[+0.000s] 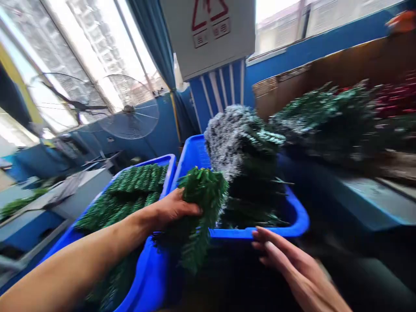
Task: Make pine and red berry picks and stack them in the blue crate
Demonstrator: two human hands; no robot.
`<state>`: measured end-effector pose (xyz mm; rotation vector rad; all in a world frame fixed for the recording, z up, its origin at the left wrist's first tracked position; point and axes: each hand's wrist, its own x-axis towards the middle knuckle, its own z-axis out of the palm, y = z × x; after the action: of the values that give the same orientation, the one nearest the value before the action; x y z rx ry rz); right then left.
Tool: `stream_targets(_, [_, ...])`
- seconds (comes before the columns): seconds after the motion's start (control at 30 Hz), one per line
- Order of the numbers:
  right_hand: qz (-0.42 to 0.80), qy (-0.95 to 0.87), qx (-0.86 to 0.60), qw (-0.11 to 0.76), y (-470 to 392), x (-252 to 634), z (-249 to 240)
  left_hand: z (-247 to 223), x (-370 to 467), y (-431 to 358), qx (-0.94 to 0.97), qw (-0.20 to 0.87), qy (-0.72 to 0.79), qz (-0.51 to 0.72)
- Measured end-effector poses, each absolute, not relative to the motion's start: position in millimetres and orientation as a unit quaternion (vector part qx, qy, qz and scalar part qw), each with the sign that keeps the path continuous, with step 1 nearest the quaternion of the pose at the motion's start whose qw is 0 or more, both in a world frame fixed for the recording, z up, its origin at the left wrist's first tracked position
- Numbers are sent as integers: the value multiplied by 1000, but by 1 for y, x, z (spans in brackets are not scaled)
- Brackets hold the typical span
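Observation:
My left hand (177,206) is closed around a bunch of green artificial pine sprigs (206,190), held over the touching edges of two blue baskets. The left basket (146,264) holds rows of green pine pieces (130,190). In the right basket (240,233) lie dark green branches and frosted white-tipped sprigs (227,134). My right hand (276,251) is at the front rim of that basket, fingers extended and holding nothing; whether it touches the rim is unclear.
Behind the baskets stand two wire fans (130,108) and a grey electrical box (211,39). At right, a cardboard box (276,95) stands behind more frosted branches (318,108). Grey and blue equipment (78,186) is at left.

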<state>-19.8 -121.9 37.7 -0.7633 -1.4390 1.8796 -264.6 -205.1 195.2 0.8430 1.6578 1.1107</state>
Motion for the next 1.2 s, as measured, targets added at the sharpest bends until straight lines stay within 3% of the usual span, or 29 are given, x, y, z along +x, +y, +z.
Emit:
stream_targets(0.1, [783,-463,-260,325,-100,-17,62,166,-195,-143,442,550,585,399])
stream_targets(0.17, [779,-419,-276,377,-81,-5,67,142,-152,-116,451,577,533,423])
stream_targets(0.27, [706,-405,-351,464,-58,33,61,108,-98,-91,393,636,456,483])
stream_targets(0.37, [612,-442,-444,483,-49,73,52,82,-58,-80,323,702,395,498])
stream_targets(0.5, [540,-473,-503,481,-49,104,37,55,-25,-76,273,696,382,543])
stream_targets(0.73, [604,-410,-493,474,-53,119,14,22,-3,-76,234,720,359,545])
stream_targets(0.9, [495,-412,-593,483,-51,121,7,5,5,-76,178,683,376,600])
stream_targets(1.07, [576,-459,-509,445,-47,122,2,-6,7,-75,213,661,391,604])
stream_targets(1.2, [501,-433,-575,481,-42,134,-6,-7,3,-72,201,671,378,606])
